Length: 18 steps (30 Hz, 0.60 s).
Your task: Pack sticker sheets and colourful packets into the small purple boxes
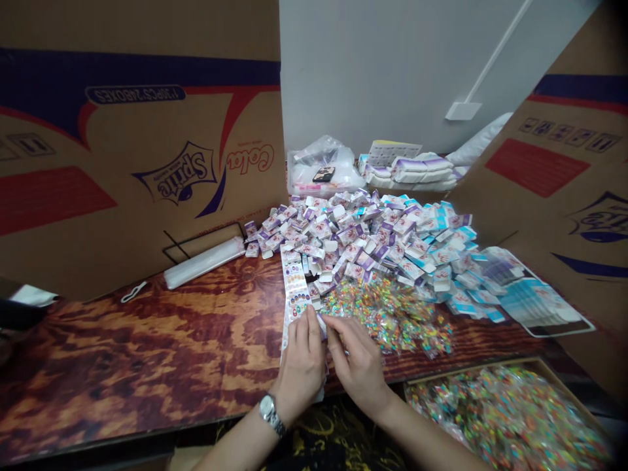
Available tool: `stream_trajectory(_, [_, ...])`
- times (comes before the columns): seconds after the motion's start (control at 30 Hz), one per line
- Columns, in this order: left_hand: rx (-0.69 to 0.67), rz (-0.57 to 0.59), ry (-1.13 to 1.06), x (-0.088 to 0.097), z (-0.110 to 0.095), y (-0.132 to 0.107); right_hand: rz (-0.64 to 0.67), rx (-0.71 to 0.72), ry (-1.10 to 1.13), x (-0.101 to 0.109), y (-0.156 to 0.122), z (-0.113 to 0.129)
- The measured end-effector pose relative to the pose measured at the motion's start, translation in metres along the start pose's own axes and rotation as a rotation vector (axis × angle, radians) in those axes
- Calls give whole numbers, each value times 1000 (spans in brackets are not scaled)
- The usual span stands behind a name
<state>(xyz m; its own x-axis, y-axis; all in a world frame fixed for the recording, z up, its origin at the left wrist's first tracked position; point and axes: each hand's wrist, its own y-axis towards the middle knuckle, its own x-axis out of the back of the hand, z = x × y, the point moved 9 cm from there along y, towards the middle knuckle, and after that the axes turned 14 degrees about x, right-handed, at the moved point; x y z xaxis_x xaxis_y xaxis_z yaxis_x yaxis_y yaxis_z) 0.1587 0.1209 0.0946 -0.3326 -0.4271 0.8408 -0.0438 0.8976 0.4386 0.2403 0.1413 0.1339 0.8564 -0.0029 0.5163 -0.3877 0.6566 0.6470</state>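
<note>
1. Site: a lacquered wood-grain desk [147, 353] stands between flattened cardboard cartons [98, 150] printed with a Sprite logo, upright at left and right.
2. Bulk stock: a large heap of small white-and-purple cartons [353, 229] covers the far middle of the desk. A smaller spread of blue-and-white cartons [471, 288] lies to its right.
3. Loose stock: a mound of multicoloured small plastic packets [387, 314] lies at the heap's near edge, just right of the hands. More fill a shallow tray [471, 369] at near right.
4. Risk: the packets sit close to the right hand, so a sideways sweep could scatter them. A sharp pull could crease or tear the printed strip [294, 294], and a snag on the heap's edge could bring cartons sliding down.
5. Item location: the strip runs from the heap's near edge toward the person, across the desk, and into both hands.
6. Left hand [301, 366]: partly closed, fingers clasped on the strip; a wristwatch [268, 411] is worn at the wrist.
7. Right hand [356, 360]: fingers curled inward, tips at the strip's edge; grip cannot be confirmed from this view.
</note>
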Motion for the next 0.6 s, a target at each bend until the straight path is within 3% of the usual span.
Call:
stream_trajectory(0.23, [3, 14, 2, 3, -1, 0, -8, -63, 39, -4, -5, -4])
stream_trajectory(0.37, [-17, -12, -48, 7, 2, -4, 6, -188, 144, -4, -4, -21])
stream_trajectory(0.47, [-55, -9, -57, 6, 4, -7, 114, -267, 263, -9, 1, -33])
stream_trajectory(0.6, [-100, 16, -46, 5, 7, -10, 259, -242, 298, -12, 14, -33])
